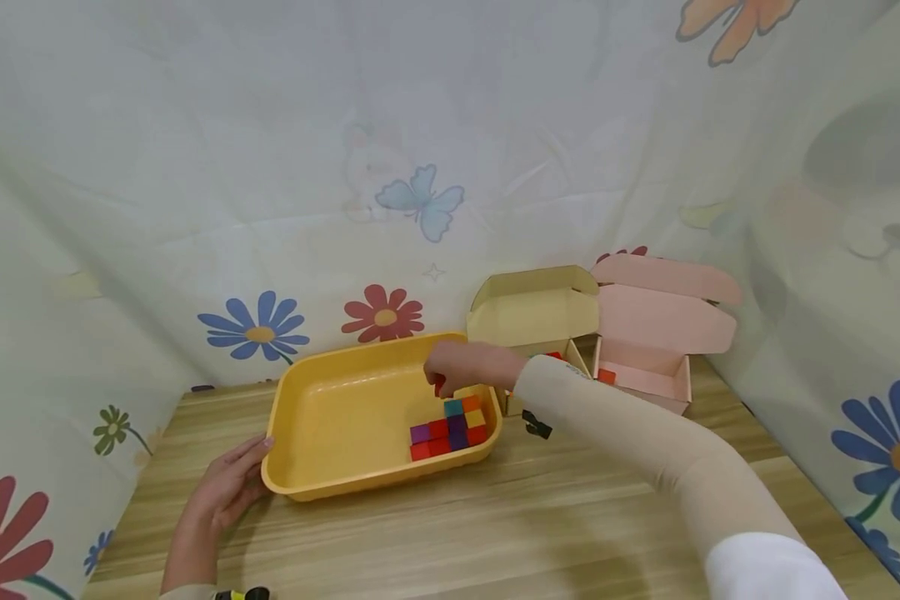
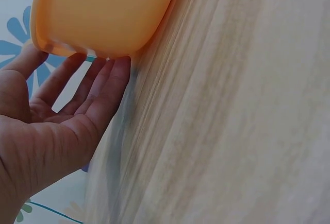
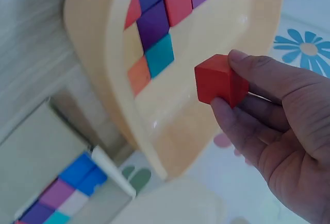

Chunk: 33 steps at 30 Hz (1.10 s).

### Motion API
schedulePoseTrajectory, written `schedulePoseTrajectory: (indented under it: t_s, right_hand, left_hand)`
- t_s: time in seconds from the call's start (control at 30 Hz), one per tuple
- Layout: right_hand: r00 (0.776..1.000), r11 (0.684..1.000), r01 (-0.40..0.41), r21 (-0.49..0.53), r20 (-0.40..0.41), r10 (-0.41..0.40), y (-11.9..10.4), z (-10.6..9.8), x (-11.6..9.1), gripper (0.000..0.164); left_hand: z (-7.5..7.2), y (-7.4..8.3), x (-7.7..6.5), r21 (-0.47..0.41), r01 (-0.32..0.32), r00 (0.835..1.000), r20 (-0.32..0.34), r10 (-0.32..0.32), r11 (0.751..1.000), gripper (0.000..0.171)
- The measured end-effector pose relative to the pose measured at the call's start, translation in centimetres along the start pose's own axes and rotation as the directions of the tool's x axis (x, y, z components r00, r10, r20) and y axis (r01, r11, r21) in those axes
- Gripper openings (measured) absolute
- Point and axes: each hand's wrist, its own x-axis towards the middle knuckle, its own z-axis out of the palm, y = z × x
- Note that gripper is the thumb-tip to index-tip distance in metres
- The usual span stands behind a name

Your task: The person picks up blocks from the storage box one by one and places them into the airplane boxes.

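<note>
A red cube is pinched between the thumb and fingers of my right hand, above the right half of a yellow tray. Below it, several coloured cubes stand close together in the tray's near right corner: red, purple, dark violet, teal, orange and yellow. At the tray's left end, my left hand holds the rim, thumb on the edge and fingertips against the outer wall. The left wrist view shows those fingers meeting the tray wall from outside.
Right of the tray stands an open pale-yellow box holding several coloured cubes. Beside it is an open pink box with an orange-red cube inside. A flowered cloth hangs behind the wooden table.
</note>
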Motion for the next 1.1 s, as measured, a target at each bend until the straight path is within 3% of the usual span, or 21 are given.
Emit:
schedulePoseTrajectory:
  t_s: [0.4, 0.63, 1.1]
  right_hand:
    - [0.998, 0.999, -0.037, -0.008, -0.045, 0.036, 3.2, -0.7, -5.5, 0.011]
    - [0.996, 1.000, -0.002, 0.002, -0.084, 0.003, 4.8, -0.7, -9.3, 0.006]
    - [0.988, 0.991, -0.120, 0.064, -0.095, 0.126, 9.1, -0.2, -15.4, 0.009]
  left_hand:
    - [-0.1, -0.4, 0.1, -0.006, 0.001, 1.000, 0.009, -0.001, 1.000, 0.081]
    - [-0.1, -0.5, 0.0, -0.004, -0.005, 1.000, 0.012, 0.005, 1.000, 0.080]
    - [-0.2, -0.7, 0.2, -0.012, 0.000, 1.000, 0.000, 0.000, 1.000, 0.080]
